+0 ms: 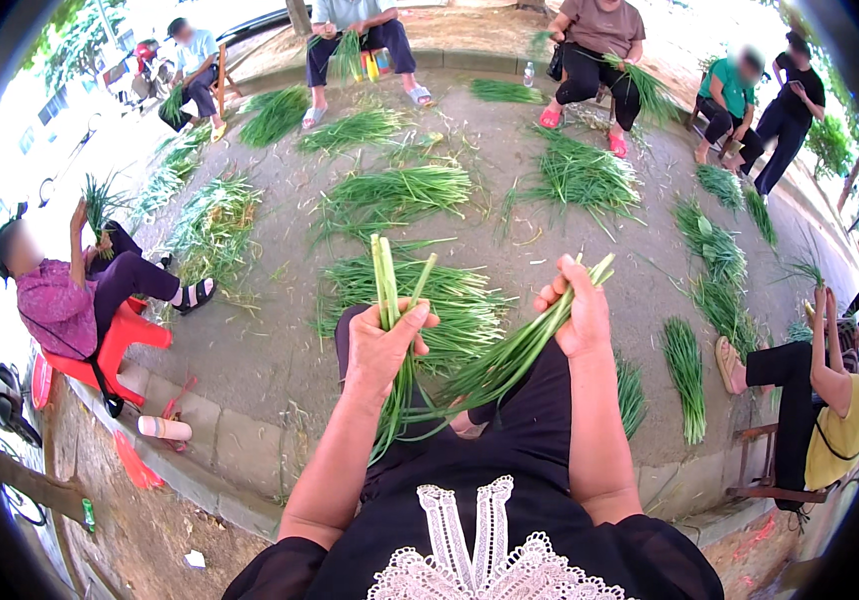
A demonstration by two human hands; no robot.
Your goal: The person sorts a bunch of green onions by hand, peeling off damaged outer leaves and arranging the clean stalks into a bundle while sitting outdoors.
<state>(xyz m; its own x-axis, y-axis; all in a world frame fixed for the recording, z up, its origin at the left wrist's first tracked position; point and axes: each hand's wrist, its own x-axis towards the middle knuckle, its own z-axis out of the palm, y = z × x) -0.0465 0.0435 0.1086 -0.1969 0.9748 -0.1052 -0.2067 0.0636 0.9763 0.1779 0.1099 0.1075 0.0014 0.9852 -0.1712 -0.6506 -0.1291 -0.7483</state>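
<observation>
My left hand (382, 348) is closed around a few thick chive stalks (387, 280), their pale cut ends up and their leaves hanging down toward my lap. My right hand (586, 318) grips a fuller bunch of chives (515, 355), tilted with its pale ends at the upper right. The leaf ends of the two bunches meet over my lap. Just beyond my hands, a large heap of chives (455, 300) lies on the ground, partly hidden behind my left hand and the right bunch.
More chive heaps (400, 195) lie across the grey pavement (280, 260). Several people sit around, some holding greens, one on a red plastic stool (115, 350). A pale cylinder with an orange end (165, 428) lies by the kerb at left. A tied-looking chive bundle (685, 380) lies at right.
</observation>
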